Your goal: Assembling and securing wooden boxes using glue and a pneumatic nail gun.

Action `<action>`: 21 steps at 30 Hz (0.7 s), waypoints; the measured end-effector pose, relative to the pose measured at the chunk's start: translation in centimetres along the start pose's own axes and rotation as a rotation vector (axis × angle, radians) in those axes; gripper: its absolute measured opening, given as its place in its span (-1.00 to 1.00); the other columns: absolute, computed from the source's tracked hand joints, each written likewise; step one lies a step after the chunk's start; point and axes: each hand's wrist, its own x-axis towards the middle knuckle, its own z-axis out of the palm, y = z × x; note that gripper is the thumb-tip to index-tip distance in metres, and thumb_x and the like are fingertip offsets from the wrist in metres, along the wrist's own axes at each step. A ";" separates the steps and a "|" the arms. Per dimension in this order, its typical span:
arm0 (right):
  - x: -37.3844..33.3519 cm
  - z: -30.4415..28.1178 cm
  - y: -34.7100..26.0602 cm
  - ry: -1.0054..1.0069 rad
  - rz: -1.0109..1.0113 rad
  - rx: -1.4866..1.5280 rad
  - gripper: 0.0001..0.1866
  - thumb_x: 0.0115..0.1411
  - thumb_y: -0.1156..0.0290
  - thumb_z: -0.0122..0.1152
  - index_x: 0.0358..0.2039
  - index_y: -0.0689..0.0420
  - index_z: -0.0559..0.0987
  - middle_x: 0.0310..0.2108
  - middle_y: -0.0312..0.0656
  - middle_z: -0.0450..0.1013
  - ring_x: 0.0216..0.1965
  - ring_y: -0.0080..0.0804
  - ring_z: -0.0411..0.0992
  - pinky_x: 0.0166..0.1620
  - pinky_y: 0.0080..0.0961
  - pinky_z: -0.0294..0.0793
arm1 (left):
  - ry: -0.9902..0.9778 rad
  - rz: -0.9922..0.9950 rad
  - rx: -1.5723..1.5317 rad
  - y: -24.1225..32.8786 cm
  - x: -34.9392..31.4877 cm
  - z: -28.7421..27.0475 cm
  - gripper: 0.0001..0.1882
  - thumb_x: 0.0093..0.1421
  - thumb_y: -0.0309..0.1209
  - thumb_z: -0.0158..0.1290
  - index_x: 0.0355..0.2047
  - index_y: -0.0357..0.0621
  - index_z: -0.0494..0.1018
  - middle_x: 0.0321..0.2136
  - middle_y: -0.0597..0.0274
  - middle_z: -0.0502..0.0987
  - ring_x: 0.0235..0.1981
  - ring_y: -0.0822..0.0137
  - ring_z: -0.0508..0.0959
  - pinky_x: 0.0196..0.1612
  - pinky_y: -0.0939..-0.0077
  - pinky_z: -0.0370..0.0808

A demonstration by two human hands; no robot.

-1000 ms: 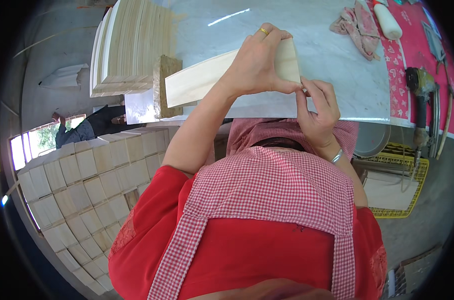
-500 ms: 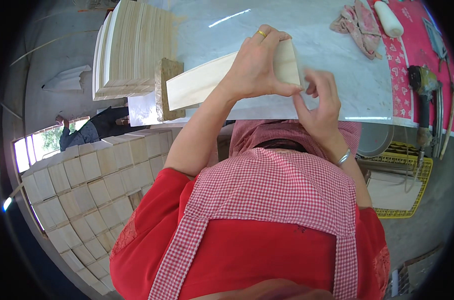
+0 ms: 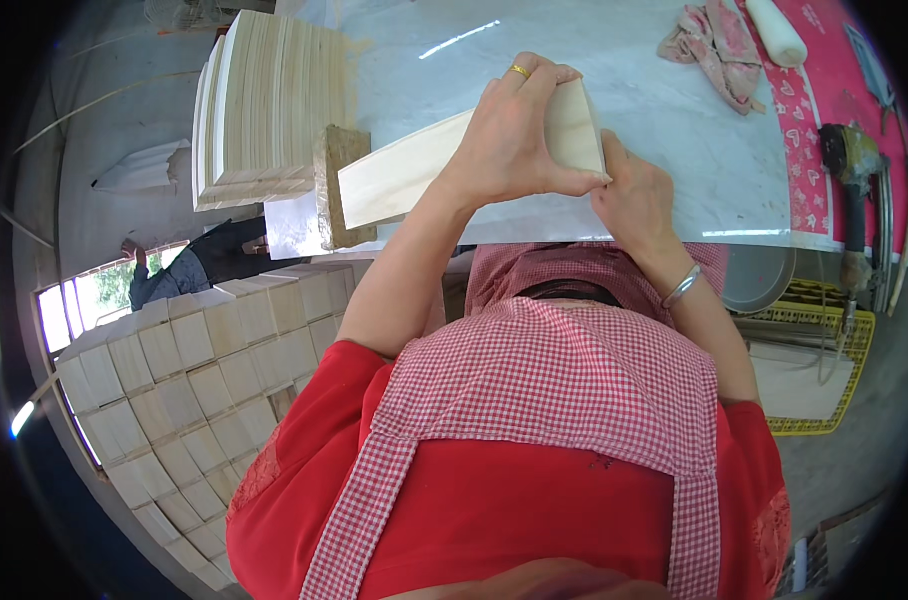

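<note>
A pale wooden board (image 3: 399, 172) stands on the white tabletop, its left end against a rough brown wooden block (image 3: 341, 190). My left hand (image 3: 509, 135), with a ring on one finger, is closed around the board near its right end, the thumb along the lower edge and the fingers over the top. At that right end, my right hand (image 3: 637, 195) has curled fingers pressed to the board's edge and corner. Part of its grip is hidden.
Upright thin boards (image 3: 274, 105) are packed behind the block. A crumpled cloth (image 3: 714, 55), white bottle (image 3: 777, 32) and power tool (image 3: 854, 190) lie at right. Below are stacked wooden boxes or blocks (image 3: 204, 365) and a yellow crate (image 3: 854, 365). Another person (image 3: 199, 265) is at left.
My right hand has moved in against the board's right end; its fingers were apart from it before. My left hand keeps its hold, and the view has shifted slightly.
</note>
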 end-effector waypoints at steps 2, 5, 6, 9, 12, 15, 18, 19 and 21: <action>0.0 0.0 0.0 0.005 0.004 -0.001 -0.63 0.04 0.38 0.28 -0.16 0.21 0.41 -0.50 -0.06 0.52 -0.50 -0.06 0.54 -0.48 -0.22 0.49 | 0.014 0.011 0.001 0.0 0.0 0.0 -0.04 -0.43 -0.06 0.45 -0.01 -0.31 0.39 -0.12 -0.02 0.42 -0.15 -0.01 0.47 -0.08 0.21 0.40; -0.1 0.0 0.0 0.016 0.010 -0.006 -0.59 0.04 0.39 0.28 -0.11 0.22 0.41 -0.51 -0.07 0.52 -0.50 -0.05 0.54 -0.47 -0.21 0.50 | 0.020 0.014 0.001 0.0 0.0 0.1 -0.04 -0.43 -0.06 0.45 -0.01 -0.31 0.39 -0.12 -0.01 0.42 -0.16 -0.01 0.47 -0.08 0.21 0.41; -0.1 0.0 0.1 -0.001 0.027 0.018 -0.51 0.02 0.39 0.31 -0.04 0.23 0.40 -0.47 -0.06 0.52 -0.46 -0.06 0.55 -0.45 -0.21 0.50 | 0.021 0.012 0.000 0.0 0.0 0.1 -0.04 -0.43 -0.06 0.45 -0.01 -0.31 0.39 -0.12 -0.01 0.42 -0.16 -0.01 0.47 -0.08 0.21 0.41; -0.1 -0.7 -0.2 -0.031 0.058 0.065 -0.35 -0.03 0.39 0.35 0.09 0.25 0.37 -0.39 -0.03 0.52 -0.39 -0.08 0.55 -0.39 -0.22 0.52 | 0.012 -0.004 -0.008 0.3 0.0 -0.1 -0.06 -0.42 -0.09 0.44 -0.01 -0.31 0.39 -0.12 -0.01 0.42 -0.14 0.00 0.47 -0.07 0.22 0.42; 0.9 -3.1 -1.7 0.064 0.006 0.382 -0.12 -0.10 0.38 0.44 0.27 0.20 0.27 -0.29 -0.05 0.44 -0.31 -0.15 0.51 -0.32 -0.27 0.51 | -0.007 -0.034 -0.027 0.5 -0.1 -0.2 -0.10 -0.40 -0.16 0.42 -0.01 -0.31 0.37 -0.12 -0.02 0.43 -0.10 0.01 0.46 -0.04 0.22 0.46; 1.5 -3.8 -2.0 -0.024 -0.023 0.671 0.00 -0.16 0.40 0.51 0.33 0.13 0.23 -0.28 -0.14 0.31 -0.36 -0.29 0.38 -0.34 -0.37 0.44 | 0.000 -0.027 -0.017 0.4 0.0 0.0 -0.10 -0.40 -0.15 0.42 -0.01 -0.30 0.37 -0.12 -0.02 0.42 -0.11 -0.01 0.46 -0.05 0.22 0.46; 0.5 -5.4 -2.6 -0.089 0.031 0.684 -0.02 -0.14 0.42 0.51 0.33 0.11 0.25 -0.33 -0.21 0.26 -0.41 -0.40 0.28 -0.39 -0.46 0.36 | 0.009 -0.018 -0.014 0.4 0.0 0.1 -0.10 -0.39 -0.14 0.42 -0.01 -0.31 0.38 -0.12 -0.02 0.42 -0.12 0.00 0.47 -0.06 0.22 0.46; 0.0 -5.9 -2.8 -0.121 0.061 0.690 -0.03 -0.13 0.43 0.51 0.33 0.10 0.26 -0.36 -0.25 0.23 -0.44 -0.45 0.23 -0.42 -0.50 0.32 | 0.012 -0.013 -0.014 0.3 0.0 0.1 -0.10 -0.39 -0.14 0.42 -0.01 -0.31 0.38 -0.13 -0.01 0.42 -0.13 0.01 0.47 -0.07 0.22 0.46; -1.3 -6.7 -3.2 -0.155 0.089 0.710 -0.04 -0.13 0.45 0.50 0.33 0.09 0.26 -0.36 -0.27 0.22 -0.44 -0.49 0.21 -0.43 -0.54 0.29 | 0.021 -0.017 -0.012 0.4 -0.1 0.0 -0.10 -0.39 -0.14 0.43 -0.01 -0.31 0.38 -0.13 -0.01 0.43 -0.13 0.02 0.47 -0.07 0.22 0.46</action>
